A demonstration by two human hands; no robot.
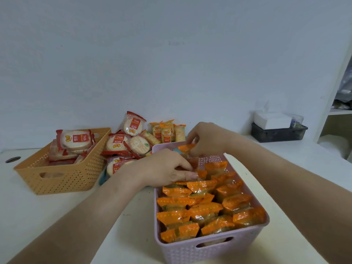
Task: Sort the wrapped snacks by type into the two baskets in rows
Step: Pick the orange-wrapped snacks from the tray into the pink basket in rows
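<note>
A lilac basket [213,250] stands at the front right, packed with rows of orange-wrapped snacks [205,206]. My right hand [207,140] is over its far end, fingers pinched on an orange-wrapped snack [186,147]. My left hand [163,168] reaches in from the left, its fingers pressing on an orange-wrapped snack [202,173] in the far row. An orange basket [62,178] at the left holds red-wrapped round snacks [76,141]. Between the baskets lies a loose pile of red-wrapped snacks [122,143] and a few orange-wrapped ones [165,130].
The baskets rest on a white table against a pale wall. A dark tray [278,133] with white tissues stands at the back right, beside a white shelf unit [335,115]. A round cable hole [13,159] is at the far left.
</note>
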